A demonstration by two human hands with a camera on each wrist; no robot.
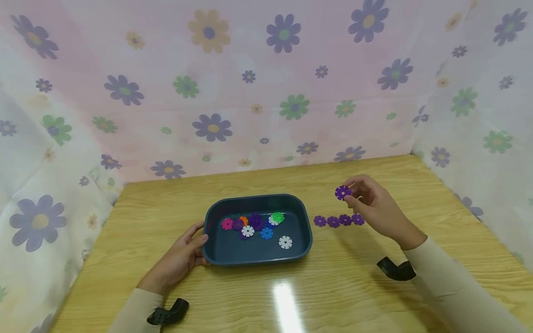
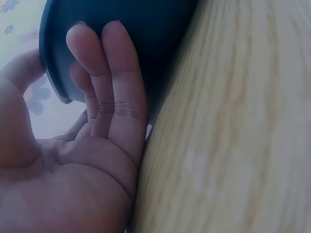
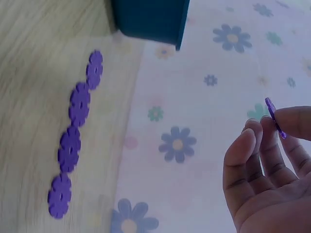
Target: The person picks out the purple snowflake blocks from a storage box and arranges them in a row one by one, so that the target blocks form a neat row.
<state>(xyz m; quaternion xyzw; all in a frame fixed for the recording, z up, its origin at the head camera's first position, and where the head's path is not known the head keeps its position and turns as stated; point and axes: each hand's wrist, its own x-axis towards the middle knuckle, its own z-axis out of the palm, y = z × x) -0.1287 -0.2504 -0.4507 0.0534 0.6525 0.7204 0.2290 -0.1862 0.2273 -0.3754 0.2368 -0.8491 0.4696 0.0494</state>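
Observation:
On the table sits a dark blue plastic tray. My left hand holds its left end, thumb at the rim and fingers against the outer wall. Above the table, right of the tray, my right hand pinches a purple notched disc between thumb and fingertips; the right wrist view catches that disc nearly edge-on. Below this hand lie several purple discs in a row, edge to edge.
Inside the tray are several loose notched discs, among them a pink disc, a blue disc, a green disc and a white disc. Flower-printed cloth hangs behind and beside the wooden table.

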